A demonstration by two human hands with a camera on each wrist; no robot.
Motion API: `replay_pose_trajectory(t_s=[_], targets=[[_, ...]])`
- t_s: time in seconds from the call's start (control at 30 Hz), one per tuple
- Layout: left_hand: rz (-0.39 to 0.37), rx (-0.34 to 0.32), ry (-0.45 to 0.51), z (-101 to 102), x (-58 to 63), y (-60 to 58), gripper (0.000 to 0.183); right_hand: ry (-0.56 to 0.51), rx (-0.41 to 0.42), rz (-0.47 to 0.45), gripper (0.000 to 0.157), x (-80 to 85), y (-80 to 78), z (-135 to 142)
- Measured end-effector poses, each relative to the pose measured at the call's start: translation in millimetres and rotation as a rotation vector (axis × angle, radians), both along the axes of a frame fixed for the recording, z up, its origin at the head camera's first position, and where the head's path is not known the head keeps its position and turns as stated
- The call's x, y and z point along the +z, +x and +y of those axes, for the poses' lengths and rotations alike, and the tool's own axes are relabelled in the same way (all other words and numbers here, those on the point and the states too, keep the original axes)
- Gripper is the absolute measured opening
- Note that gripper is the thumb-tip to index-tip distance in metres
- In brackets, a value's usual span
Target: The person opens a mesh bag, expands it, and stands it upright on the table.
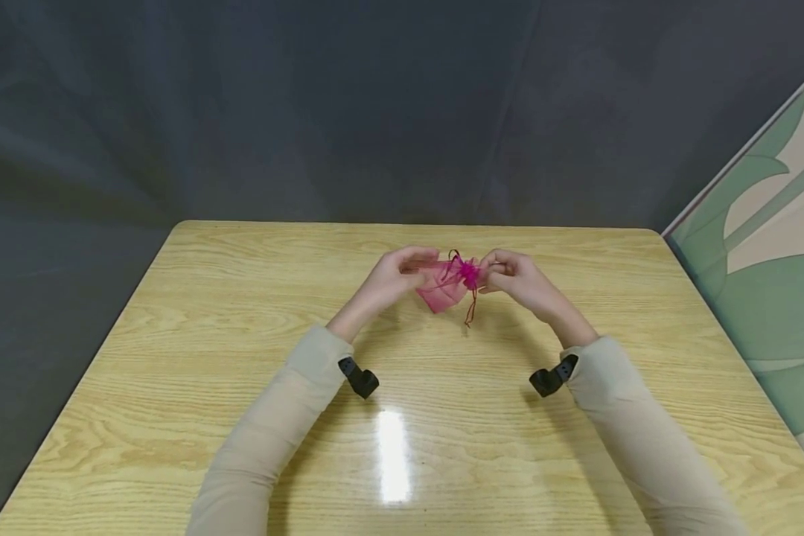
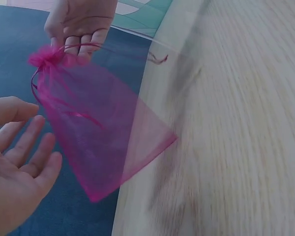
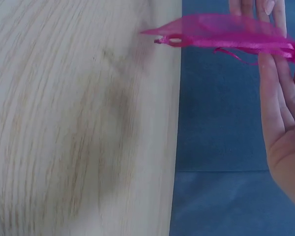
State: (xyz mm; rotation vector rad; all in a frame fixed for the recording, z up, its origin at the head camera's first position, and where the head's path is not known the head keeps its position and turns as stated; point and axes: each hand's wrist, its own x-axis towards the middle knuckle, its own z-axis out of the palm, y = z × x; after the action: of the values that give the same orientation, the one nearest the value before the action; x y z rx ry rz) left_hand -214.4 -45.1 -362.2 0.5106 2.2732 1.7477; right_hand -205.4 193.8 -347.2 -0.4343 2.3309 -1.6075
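Observation:
A sheer magenta drawstring pouch (image 1: 442,289) hangs above the table between the two hands, its neck gathered tight into a ruffle. My right hand (image 1: 517,281) pinches the gathered neck (image 2: 46,58) between thumb and finger. In the right wrist view, the other fingers (image 3: 273,93) of that hand lie extended under the pouch. My left hand (image 2: 22,162) has loosely bent, spread fingers beside the pouch, with a gap between them in the left wrist view. Thin drawstring cords (image 1: 470,313) dangle from the neck. Through the see-through mesh no contents show.
The wood-grain table (image 1: 455,447) spreads beneath both arms, with a bright light reflection near its front. A dark curtain (image 1: 402,112) stands behind the far edge. On the right is a green and cream leaf-patterned panel (image 1: 777,283). Each sleeve carries a small black wrist camera (image 1: 360,378).

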Motion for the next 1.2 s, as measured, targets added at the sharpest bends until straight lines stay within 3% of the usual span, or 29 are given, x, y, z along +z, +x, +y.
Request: replay_pose_trajectory(t_s=[0.3,0.63,0.8,0.93,1.2], targets=[[-0.002,-0.077,-0.046,-1.3,-3.2,3.4,0.036,-0.017,0.085,-0.049,0.018,-2.9,1.7,-4.9],[0.064,-0.072,-0.131,-0.8,-12.3,5.1,0.031,-0.028,0.030,-0.026,0.019,-6.5,1.2,-7.6],[0.020,-0.014,-0.135,1.2,-16.2,8.6,0.027,-0.042,-0.011,-0.032,0.032,-7.5,1.7,-10.7],[-0.022,0.053,-0.078,2.1,-18.9,10.8,0.028,-0.054,-0.087,-0.024,0.041,-7.4,2.2,-13.2],[-0.052,0.189,0.009,2.1,-22.6,11.9,0.026,-0.040,-0.211,0.047,0.034,-8.9,3.2,-17.1]])
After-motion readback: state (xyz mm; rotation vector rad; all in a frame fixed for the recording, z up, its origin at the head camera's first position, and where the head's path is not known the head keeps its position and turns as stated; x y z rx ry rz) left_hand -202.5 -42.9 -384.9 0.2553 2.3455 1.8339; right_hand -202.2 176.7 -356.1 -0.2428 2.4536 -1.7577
